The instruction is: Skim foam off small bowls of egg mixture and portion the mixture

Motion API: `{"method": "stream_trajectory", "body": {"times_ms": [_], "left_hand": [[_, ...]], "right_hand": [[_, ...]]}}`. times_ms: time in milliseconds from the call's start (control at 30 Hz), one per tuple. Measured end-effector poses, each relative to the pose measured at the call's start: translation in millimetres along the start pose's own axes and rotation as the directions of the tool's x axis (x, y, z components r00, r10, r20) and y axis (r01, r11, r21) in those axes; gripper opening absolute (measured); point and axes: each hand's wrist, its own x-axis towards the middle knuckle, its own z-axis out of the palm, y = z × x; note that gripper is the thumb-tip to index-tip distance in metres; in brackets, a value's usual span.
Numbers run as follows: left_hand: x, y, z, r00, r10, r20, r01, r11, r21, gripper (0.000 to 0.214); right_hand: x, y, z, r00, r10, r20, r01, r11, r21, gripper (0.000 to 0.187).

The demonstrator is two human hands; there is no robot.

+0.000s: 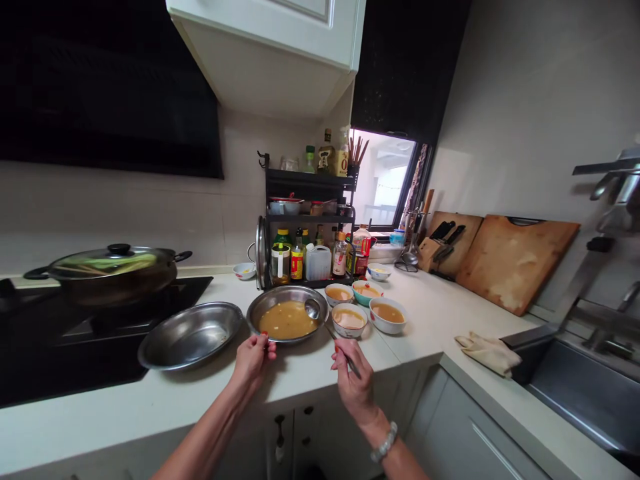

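Note:
A shallow metal basin point(287, 322) of yellowish-brown liquid with small pale bits stands on the counter. My left hand point(253, 358) pinches its near rim. In my right hand point(354, 373) is the handle of a metal ladle point(313, 309), whose bowl rests inside the basin near the right edge. Just right of the basin are a bowl point(349, 331) and a larger white bowl point(389, 327), both holding similar liquid. Behind them sit a smaller bowl point(339, 301) and a green-rimmed bowl point(367, 301), filled likewise.
An empty-looking metal basin point(190, 357) lies to the left, beside a lidded pan point(115, 267) on the stove. A black rack point(310, 219) with bottles stands behind. Rightward are a knife block point(434, 254), cutting board point(523, 260), cloth point(487, 353) and sink point(590, 393).

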Motion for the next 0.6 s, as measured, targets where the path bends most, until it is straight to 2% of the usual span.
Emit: {"method": "stream_trajectory", "body": {"times_ms": [133, 233, 300, 333, 400, 500, 600], "left_hand": [[-5, -4, 0.4, 1.0, 0.0, -0.007, 0.0, 1.0, -0.024, 0.025], [-18, -14, 1.4, 1.0, -0.014, -0.005, 0.014, 1.0, 0.007, 0.025], [-32, -26, 7.3, 0.998, 0.02, 0.06, -0.026, 0.995, 0.101, 0.031], [-41, -32, 12.5, 0.991, 0.044, 0.126, -0.066, 0.982, 0.174, 0.033], [-58, -43, 27.2, 0.953, 0.099, 0.285, -0.181, 0.944, 0.276, 0.031], [-76, -51, 55.6, 0.862, 0.166, 0.479, -0.361, 0.864, 0.351, 0.02], [-77, -53, 83.1, 0.762, 0.229, 0.605, -0.521, 0.771, 0.365, 0.034]], "right_hand": [[-1, -3, -7, 0.99, 0.09, -0.109, -0.089, 0.996, 0.019, 0.019], [1, -3, -16, 0.962, 0.195, -0.19, -0.194, 0.981, 0.024, 0.017], [4, -2, -22, 0.941, 0.242, -0.237, -0.247, 0.969, 0.006, 0.018], [5, -1, -25, 0.932, 0.258, -0.255, -0.268, 0.963, -0.007, 0.018], [8, 2, -30, 0.921, 0.28, -0.269, -0.3, 0.953, -0.035, 0.02], [11, 8, -32, 0.923, 0.298, -0.245, -0.323, 0.944, -0.071, 0.02], [15, 14, -31, 0.933, 0.283, -0.224, -0.314, 0.943, -0.114, 0.02]]}}
